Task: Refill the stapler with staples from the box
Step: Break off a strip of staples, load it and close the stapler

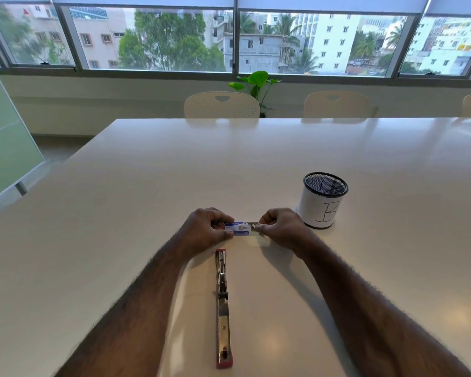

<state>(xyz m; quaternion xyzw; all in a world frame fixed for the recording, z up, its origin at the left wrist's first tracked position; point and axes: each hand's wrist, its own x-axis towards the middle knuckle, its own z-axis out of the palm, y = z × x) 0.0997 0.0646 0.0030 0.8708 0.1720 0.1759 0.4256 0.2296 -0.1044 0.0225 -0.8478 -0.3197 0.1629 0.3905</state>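
Note:
A small blue and white staple box [238, 227] is held just above the white table [174, 172]. My left hand [207, 231] grips its left end. My right hand [279, 227] pinches the inner tray [253, 225], which sticks out a little from the box's right end. The stapler [223, 306], metal with red ends, lies flat on the table between my forearms, swung fully open in one long line running toward me. Neither hand touches it.
A black mesh pen cup [322, 200] wrapped in white paper marked "B" stands just right of my right hand. Cream chairs [222, 104] line the table's far edge, with a green plant [256, 83] and windows behind. A glass partition [3, 137] stands at the left.

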